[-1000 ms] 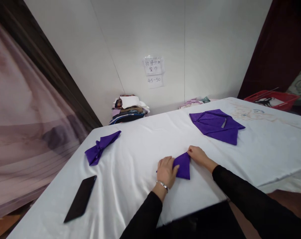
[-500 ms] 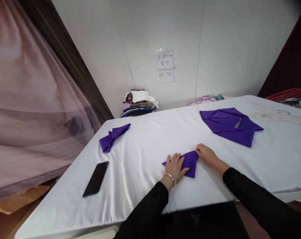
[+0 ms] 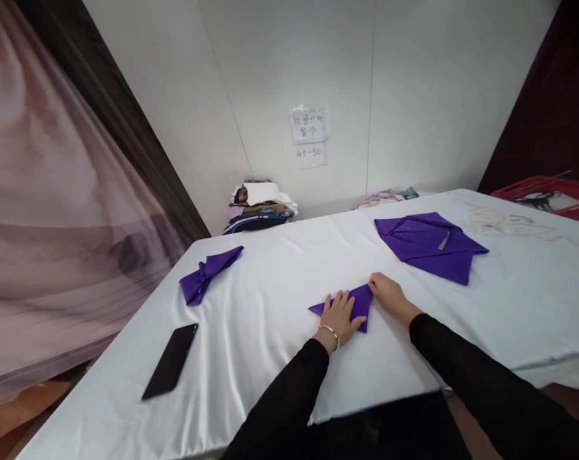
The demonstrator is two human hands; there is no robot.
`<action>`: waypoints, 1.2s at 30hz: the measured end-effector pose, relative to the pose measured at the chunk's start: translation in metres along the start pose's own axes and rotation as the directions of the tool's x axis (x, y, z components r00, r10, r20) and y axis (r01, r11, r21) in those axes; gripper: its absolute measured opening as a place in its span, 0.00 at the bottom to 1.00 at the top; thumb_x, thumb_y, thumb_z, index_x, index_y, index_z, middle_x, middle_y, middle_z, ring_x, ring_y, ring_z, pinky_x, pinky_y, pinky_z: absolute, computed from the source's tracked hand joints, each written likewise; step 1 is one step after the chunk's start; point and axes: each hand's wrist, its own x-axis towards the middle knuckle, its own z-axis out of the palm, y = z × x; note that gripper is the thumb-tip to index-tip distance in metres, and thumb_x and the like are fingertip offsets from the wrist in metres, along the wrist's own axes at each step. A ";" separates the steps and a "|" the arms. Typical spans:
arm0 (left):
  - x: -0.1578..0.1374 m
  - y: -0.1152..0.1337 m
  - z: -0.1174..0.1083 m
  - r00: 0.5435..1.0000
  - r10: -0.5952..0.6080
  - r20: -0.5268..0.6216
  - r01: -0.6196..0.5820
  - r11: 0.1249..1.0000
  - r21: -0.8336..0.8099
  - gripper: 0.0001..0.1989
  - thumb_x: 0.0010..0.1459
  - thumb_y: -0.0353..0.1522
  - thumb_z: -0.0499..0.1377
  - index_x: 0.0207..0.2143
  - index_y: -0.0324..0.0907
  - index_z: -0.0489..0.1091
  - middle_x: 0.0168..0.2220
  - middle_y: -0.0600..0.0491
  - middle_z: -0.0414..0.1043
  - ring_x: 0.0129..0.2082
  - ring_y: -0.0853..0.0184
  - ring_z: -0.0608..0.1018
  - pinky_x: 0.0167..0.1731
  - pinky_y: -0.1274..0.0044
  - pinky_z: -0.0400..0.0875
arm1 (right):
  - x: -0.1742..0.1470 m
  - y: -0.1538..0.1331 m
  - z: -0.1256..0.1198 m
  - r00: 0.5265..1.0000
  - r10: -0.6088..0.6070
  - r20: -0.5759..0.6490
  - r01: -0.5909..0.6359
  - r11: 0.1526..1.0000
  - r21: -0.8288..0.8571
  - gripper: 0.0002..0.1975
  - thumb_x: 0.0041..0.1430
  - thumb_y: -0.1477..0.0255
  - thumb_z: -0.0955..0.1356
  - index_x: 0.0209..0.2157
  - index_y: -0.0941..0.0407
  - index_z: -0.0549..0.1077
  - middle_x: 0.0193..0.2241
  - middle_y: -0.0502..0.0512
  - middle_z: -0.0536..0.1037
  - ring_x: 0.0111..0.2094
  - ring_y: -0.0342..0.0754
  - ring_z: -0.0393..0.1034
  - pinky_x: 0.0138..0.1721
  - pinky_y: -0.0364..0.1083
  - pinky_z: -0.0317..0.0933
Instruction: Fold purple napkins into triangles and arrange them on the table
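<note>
A purple napkin (image 3: 362, 300), folded into a small pointed shape, lies on the white satin tablecloth (image 3: 270, 300) in front of me. My left hand (image 3: 339, 317), with a silver bracelet at the wrist, rests flat on it with the fingers spread. At the napkin's upper right corner my right hand (image 3: 389, 296) is closed, pinching the cloth's edge between thumb and fingers. Part of the napkin is hidden under my left palm. Another purple napkin, knotted in its middle (image 3: 210, 273), lies to the left.
Several purple napkins (image 3: 426, 252), overlapping and with a white label on top, lie at the far right. A black phone (image 3: 170, 362) is near the left edge. Behind the table are a stack of folded cloths (image 3: 260, 203), a red basket (image 3: 548, 195) and a wall sign (image 3: 309, 135).
The whole view has shifted slightly with my head. Both hands remain on the same napkin, left flat and right pinching its corner; the napkin's right part looks slightly smaller.
</note>
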 end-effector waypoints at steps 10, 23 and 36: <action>-0.003 0.000 0.010 0.999 0.048 0.014 -0.050 0.988 0.143 0.30 0.61 0.42 0.41 0.63 0.44 0.40 0.64 0.50 0.44 0.63 0.54 0.41 0.59 0.54 0.36 | -0.033 -0.075 0.010 0.872 -0.489 -0.003 0.446 0.794 0.413 0.24 0.61 0.60 0.58 0.56 0.55 0.60 0.58 0.59 0.59 0.59 0.52 0.49 0.59 0.55 0.42; -0.003 0.002 0.000 0.995 -0.037 0.091 0.037 0.999 -0.003 0.33 0.60 0.48 0.37 0.62 0.39 0.46 0.63 0.47 0.48 0.63 0.59 0.46 0.60 0.60 0.37 | 0.000 -0.042 0.019 0.883 -0.385 0.270 0.333 0.917 0.219 0.33 0.61 0.52 0.50 0.61 0.57 0.52 0.62 0.58 0.49 0.63 0.51 0.36 0.60 0.55 0.32; -0.016 -0.009 0.003 0.988 -0.139 0.063 0.138 0.990 0.023 0.37 0.58 0.52 0.35 0.62 0.38 0.45 0.64 0.49 0.44 0.63 0.60 0.46 0.60 0.60 0.41 | 0.022 -0.007 0.038 0.928 -0.327 0.179 0.340 0.939 -0.049 0.31 0.61 0.52 0.49 0.59 0.53 0.56 0.61 0.58 0.53 0.62 0.54 0.42 0.58 0.58 0.39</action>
